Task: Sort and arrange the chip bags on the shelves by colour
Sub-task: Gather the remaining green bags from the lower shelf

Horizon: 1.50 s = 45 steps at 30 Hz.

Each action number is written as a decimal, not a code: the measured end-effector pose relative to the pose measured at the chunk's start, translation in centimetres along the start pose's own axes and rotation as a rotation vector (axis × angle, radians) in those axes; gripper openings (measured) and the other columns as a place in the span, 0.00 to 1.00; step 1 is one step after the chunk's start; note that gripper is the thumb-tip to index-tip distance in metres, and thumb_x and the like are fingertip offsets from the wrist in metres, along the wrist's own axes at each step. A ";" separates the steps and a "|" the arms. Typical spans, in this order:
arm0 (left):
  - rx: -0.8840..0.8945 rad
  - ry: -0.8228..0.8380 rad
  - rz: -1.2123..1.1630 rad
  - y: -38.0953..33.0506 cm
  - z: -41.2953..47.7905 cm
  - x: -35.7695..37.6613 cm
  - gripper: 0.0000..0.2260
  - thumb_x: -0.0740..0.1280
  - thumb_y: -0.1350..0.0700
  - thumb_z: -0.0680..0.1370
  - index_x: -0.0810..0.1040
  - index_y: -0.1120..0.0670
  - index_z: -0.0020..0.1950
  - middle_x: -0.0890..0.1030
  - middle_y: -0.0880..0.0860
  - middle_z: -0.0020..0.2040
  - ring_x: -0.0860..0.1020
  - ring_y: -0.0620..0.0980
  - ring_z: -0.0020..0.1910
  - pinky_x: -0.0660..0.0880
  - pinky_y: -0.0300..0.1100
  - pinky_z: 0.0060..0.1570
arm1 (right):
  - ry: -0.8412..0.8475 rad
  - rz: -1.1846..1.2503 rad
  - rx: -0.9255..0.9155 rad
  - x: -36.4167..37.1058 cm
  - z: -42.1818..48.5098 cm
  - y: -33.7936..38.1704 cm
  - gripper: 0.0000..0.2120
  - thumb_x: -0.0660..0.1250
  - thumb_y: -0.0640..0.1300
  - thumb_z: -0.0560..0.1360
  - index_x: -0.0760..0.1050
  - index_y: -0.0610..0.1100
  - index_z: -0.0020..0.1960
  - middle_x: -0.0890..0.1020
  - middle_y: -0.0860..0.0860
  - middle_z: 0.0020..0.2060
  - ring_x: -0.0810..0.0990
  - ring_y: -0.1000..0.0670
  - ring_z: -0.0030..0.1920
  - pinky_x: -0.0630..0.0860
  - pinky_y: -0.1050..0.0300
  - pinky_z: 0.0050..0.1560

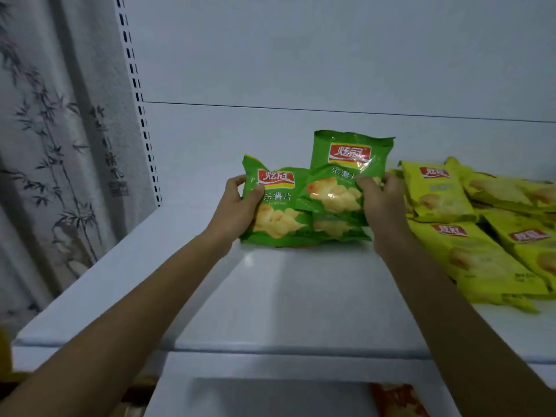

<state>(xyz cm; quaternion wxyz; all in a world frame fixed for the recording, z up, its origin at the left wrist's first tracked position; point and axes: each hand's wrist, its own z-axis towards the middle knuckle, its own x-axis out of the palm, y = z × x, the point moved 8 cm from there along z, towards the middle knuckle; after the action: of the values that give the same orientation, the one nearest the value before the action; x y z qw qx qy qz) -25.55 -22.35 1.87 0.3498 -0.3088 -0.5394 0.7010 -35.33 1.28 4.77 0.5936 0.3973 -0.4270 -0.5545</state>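
**Both hands clasp green chip bags**

Our left hand (237, 203) grips one green chip bag (276, 206) by its edge. Our right hand (380, 200) pinches a second green bag (340, 176) overlapping it, long axes pointing away. These glossy, crinkled pillows sit on the white shelf (285, 296). Yellow chip bags (469, 236) lie flat just beside our right hand.

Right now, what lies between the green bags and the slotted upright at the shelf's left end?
In the head view, only the left hand, gripping the left edge of the green bags, then bare white shelf up to the slotted upright.
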 end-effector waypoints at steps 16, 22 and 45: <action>0.353 -0.028 0.381 4.5 6.0 -1.4 0.34 0.55 0.30 0.72 0.66 0.48 0.73 0.66 0.50 0.74 0.63 0.48 0.73 0.62 0.51 0.71 | -0.100 -0.520 -0.029 1.1 5.0 -6.4 0.22 0.63 0.53 0.78 0.70 0.42 0.68 0.77 0.49 0.54 0.76 0.47 0.58 0.74 0.49 0.57; 0.761 0.237 1.018 4.6 3.5 2.7 0.37 0.59 0.29 0.68 0.68 0.46 0.72 0.69 0.49 0.73 0.70 0.53 0.69 0.69 0.50 0.64 | -0.140 -0.786 -0.198 1.3 3.9 -5.8 0.23 0.64 0.56 0.76 0.71 0.44 0.66 0.76 0.44 0.62 0.73 0.43 0.63 0.71 0.39 0.62; 1.091 0.177 1.192 4.1 3.2 3.6 0.29 0.59 0.37 0.76 0.72 0.54 0.70 0.72 0.56 0.71 0.72 0.56 0.69 0.66 0.53 0.68 | 0.134 -0.838 -0.489 5.5 0.2 -3.8 0.20 0.61 0.56 0.75 0.77 0.44 0.58 0.82 0.48 0.51 0.79 0.47 0.51 0.75 0.48 0.52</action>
<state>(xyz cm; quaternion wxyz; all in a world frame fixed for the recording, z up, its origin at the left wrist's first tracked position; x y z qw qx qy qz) -30.83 -21.82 -1.55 0.0603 -0.3845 0.1631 0.9066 -36.60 -4.50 1.65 0.4215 0.4189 -0.0486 -0.8028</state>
